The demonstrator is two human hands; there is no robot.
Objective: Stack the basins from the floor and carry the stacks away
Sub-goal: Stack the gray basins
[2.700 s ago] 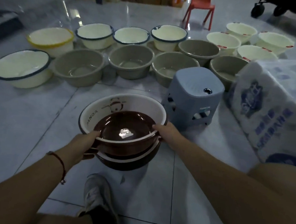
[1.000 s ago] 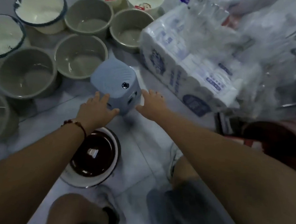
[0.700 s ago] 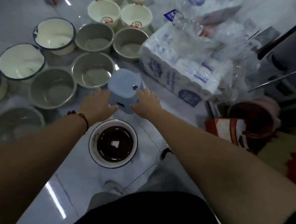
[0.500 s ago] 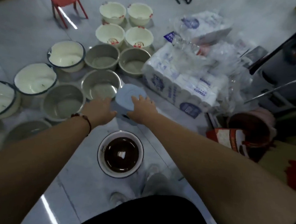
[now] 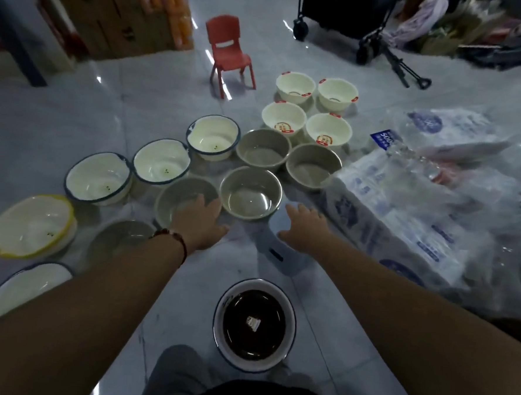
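Left hand [image 5: 203, 221] and right hand [image 5: 304, 227] outstretched, seemingly flanking pale stool [image 5: 275, 253]

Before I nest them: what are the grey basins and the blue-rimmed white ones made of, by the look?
Grey basin: likely plastic, one even dull colour with a soft sheen and thick rolled lip. Blue-rimmed white basin: looks like enamelled metal, glossy white with a thin dark-blue edge, though glossy plastic cannot be ruled out.
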